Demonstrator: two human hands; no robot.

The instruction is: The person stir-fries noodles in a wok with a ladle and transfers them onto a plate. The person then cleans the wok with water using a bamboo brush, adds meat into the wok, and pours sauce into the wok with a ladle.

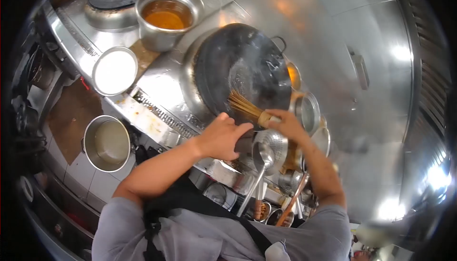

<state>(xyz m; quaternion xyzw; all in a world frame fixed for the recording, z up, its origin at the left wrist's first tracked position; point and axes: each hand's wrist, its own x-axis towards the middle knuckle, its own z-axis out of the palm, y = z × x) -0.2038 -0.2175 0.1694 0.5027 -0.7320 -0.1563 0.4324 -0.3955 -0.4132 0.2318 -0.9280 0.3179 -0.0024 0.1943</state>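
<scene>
My right hand [284, 124] grips the bound handle of a bamboo wok brush [245, 105], whose splayed bristles point into the wok. The dark wok [223, 61] sits tilted on the stove, with a wet, shiny patch inside and light steam over it. At the wok's near edge is my left hand [220, 137], fingers loosely bent and apart, with nothing visible in it. Just below the hands lie a perforated strainer [278, 149] and a steel ladle [257, 180].
A steel pot of amber liquid [164, 35] stands beyond the wok's left side, near a bowl of white contents [114, 71]. Lower left is a pot of cloudy liquid [108, 144]. Several containers, including a glassy bowl [307, 112], line the wok's right. Another burner [112, 11] is upper left.
</scene>
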